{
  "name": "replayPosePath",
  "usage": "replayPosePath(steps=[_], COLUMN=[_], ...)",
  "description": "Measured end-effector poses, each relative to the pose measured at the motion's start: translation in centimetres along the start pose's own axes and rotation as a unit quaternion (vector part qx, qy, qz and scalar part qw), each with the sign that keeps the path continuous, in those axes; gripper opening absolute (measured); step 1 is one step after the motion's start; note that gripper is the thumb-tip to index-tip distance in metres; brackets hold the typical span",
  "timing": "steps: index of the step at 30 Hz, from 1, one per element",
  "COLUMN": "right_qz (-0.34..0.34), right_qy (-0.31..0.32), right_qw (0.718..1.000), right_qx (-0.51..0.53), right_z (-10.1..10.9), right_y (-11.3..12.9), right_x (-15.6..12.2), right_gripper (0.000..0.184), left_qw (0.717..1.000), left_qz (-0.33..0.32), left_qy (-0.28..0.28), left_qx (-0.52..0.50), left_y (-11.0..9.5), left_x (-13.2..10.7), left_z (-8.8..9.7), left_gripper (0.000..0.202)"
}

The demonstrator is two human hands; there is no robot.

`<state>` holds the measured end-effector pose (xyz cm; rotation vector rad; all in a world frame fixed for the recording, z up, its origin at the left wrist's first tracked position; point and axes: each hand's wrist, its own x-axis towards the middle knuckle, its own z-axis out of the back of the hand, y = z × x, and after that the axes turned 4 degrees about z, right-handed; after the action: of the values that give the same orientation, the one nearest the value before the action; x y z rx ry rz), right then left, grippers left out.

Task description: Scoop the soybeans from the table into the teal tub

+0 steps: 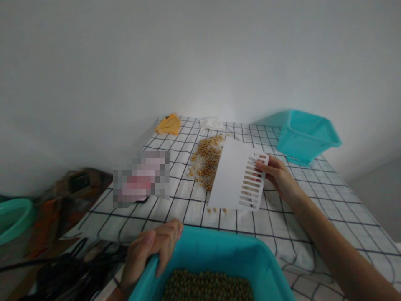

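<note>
Looking down through the head camera, I find the left hand [150, 251] hooked over the near-left corner of the teal plastic tub [225, 246] at the bottom of my view. Its fingers curl over the rim and the thumb lies outside, a closed grip that, as I judge it, pins the tub against sliding on the cloth. Inside the tub lies a bed of dull green round beans [206, 286]. The right hand [277, 173] reaches well forward and pinches the slotted end of a white plastic slotted board [233, 175]. The fingertips are on the slots, where the ribs give purchase, so this grip is closed on the board too. The board stands on its long lower edge on the worktop covered with a black-and-white checked cloth [313, 200], leaning a little. Its plain end touches the right flank of a heap of yellow soybeans [208, 159] mixed with white grains. Held so, it works like a wall against the heap, and a few stray beans lie at its foot. Beyond the right hand, a second teal plastic basket [303, 133] sits tilted at the far right edge, well apart from the heap. An orange crumpled cloth [169, 124] and a white tissue [211, 123] rest by the wall. Off the worktop to the left I see a green round bowl [14, 217] and black cables [62, 271].
</note>
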<state>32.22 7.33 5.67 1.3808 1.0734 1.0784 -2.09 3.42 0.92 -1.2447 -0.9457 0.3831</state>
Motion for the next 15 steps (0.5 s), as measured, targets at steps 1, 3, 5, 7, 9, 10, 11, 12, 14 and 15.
replayPosePath(steps=[1,3,5,7,9,10,11,12,14,15], right_qz=[0.001,0.003,0.000,-0.006,-0.011,-0.013,-0.015,-0.016,-0.016,-0.017], right_qy=[-0.004,-0.004,0.003,0.005,0.006,0.008,0.012,0.015,0.022,0.026], right_qw=[1.000,1.000,1.000,1.000,1.000,1.000,1.000,1.000,1.000,1.000], right_qx=[0.002,0.006,0.005,-0.001,-0.002,0.000,0.003,0.006,0.007,0.006], right_z=[0.04,0.11,0.14,0.10,0.02,-0.03,-0.08,-0.13,-0.21,-0.25], right_y=[0.08,0.21,0.31,0.34,0.32,0.28,0.24,0.20,0.14,0.13], right_x=[0.00,-0.02,-0.07,-0.14,-0.17,-0.17,-0.16,-0.15,-0.14,-0.16], right_gripper=[0.021,0.020,0.019,0.019,0.019,0.019,0.020,0.021,0.022,0.023], left_qw=[1.000,1.000,1.000,1.000,1.000,1.000,1.000,0.999,0.999,0.999], left_qz=[0.002,0.007,0.007,0.002,-0.007,-0.010,-0.014,-0.019,-0.018,-0.014], left_qy=[-0.003,-0.004,-0.009,0.003,0.009,0.003,-0.007,-0.017,-0.021,-0.016], left_qx=[0.000,0.004,0.008,0.015,0.019,0.020,0.020,0.020,0.026,0.030], left_y=[-0.03,-0.08,-0.12,-0.16,-0.25,-0.31,-0.39,-0.46,-0.57,-0.59], left_x=[0.01,0.01,0.03,0.13,0.33,0.44,0.55,0.63,0.67,0.64], left_z=[-0.01,0.03,0.12,0.16,0.05,-0.06,-0.17,-0.26,-0.29,-0.22], left_gripper=[0.065,0.065,0.065,0.065,0.065,0.065,0.065,0.066,0.066,0.066])
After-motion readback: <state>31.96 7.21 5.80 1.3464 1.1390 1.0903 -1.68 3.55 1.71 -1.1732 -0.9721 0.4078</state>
